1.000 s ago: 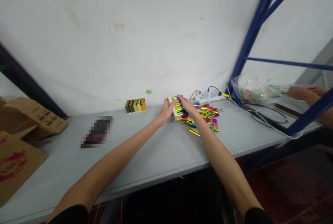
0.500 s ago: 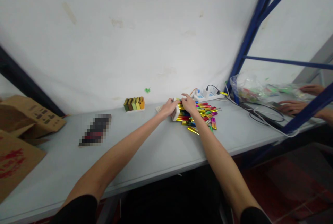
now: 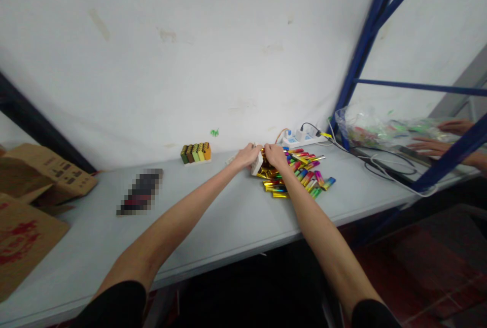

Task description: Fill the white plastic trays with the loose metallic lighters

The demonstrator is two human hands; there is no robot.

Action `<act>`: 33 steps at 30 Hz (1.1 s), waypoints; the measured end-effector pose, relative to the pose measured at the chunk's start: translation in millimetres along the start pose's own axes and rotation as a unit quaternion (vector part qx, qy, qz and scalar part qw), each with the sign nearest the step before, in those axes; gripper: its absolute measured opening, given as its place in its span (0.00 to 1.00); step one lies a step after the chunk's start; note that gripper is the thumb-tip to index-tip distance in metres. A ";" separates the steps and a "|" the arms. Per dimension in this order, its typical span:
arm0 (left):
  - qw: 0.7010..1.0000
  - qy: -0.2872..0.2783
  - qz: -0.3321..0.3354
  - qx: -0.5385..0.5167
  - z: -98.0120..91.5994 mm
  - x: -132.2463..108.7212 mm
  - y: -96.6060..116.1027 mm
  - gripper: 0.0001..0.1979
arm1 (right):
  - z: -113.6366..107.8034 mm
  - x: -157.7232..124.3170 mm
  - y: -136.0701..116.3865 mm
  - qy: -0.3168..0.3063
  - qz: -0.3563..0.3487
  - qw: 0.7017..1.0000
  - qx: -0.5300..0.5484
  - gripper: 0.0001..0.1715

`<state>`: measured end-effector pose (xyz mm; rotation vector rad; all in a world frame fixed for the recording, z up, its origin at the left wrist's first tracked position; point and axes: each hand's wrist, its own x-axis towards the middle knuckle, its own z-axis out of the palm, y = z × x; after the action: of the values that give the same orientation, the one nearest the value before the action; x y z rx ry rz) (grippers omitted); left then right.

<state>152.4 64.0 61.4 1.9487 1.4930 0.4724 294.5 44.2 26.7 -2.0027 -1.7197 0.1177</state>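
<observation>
My left hand [image 3: 247, 155] is closed on a white tray [image 3: 257, 164], which is tipped up on its side at the left edge of a pile. The pile [image 3: 304, 173] is of shiny, metallic-coloured slim pieces, shaped like lighters, in gold, red, blue, green and purple. Against the tray's open face, my right hand [image 3: 276, 155] has its fingers bent down among the gold pieces; exactly what they pinch is hidden. Farther left stands a second white tray [image 3: 198, 162] with rows of green, brown, yellow and orange lighters [image 3: 196, 152] upright in it.
Cardboard boxes [image 3: 45, 170] stand at the left, near a pixelated dark flat item [image 3: 141, 192]. A power strip [image 3: 302, 138] with cables lies against the wall. Beyond the blue frame [image 3: 359, 59] are plastic bags [image 3: 365, 127] and another person's hands [image 3: 429, 146].
The loose shiny pieces have shifted and spread to the right and forward. My right hand has dipped closer to the tray, its fingers more bent. My left hand keeps its hold on the tray.
</observation>
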 end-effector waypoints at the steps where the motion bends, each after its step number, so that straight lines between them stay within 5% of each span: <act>1: 1.000 -0.001 0.000 -0.001 0.6 0.6 -1.0 0.25 | 1.1 -0.1 0.0 0.001 -0.001 1.000 -0.002 0.31; 33: 1.000 0.005 -0.005 -0.005 -7.5 0.9 -17.4 0.26 | -1.5 -0.4 6.6 0.027 0.002 0.999 0.019 0.27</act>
<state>135.4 69.6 55.2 1.9323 1.5033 0.4867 300.9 42.8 25.2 -1.9635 -1.6680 0.0969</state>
